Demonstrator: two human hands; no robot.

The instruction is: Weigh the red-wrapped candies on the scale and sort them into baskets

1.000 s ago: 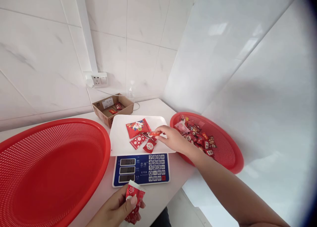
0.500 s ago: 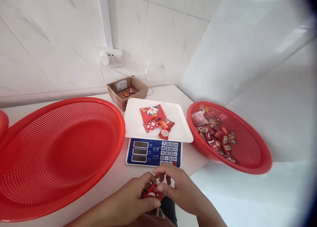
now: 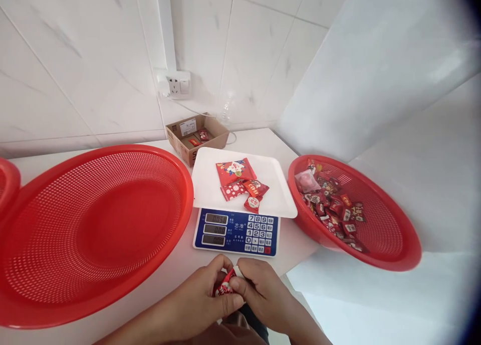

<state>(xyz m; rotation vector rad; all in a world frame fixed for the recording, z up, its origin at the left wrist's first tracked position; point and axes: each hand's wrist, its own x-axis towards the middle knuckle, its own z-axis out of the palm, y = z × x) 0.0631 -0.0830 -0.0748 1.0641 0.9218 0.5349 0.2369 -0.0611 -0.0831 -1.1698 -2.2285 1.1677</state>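
Observation:
My left hand (image 3: 205, 297) and my right hand (image 3: 259, 290) meet at the near table edge, both pinched on a small red packet (image 3: 224, 286) held between them. Just beyond them stands a blue digital scale (image 3: 237, 231) with a white tray (image 3: 210, 184). On the tray lie a few red packets (image 3: 240, 180), one larger than the rest. To the right, a red mesh basket (image 3: 379, 234) holds several more red sweets (image 3: 330, 204).
A large red mesh basket (image 3: 90, 229) fills the left of the table, with another red rim (image 3: 5, 184) at the far left edge. A cardboard box (image 3: 197, 137) with small items sits by the tiled wall, under a wall socket (image 3: 176, 85).
My right hand left the scale tray and came back to the near edge, joining my left hand on the red packet. The view shifted left and down slightly.

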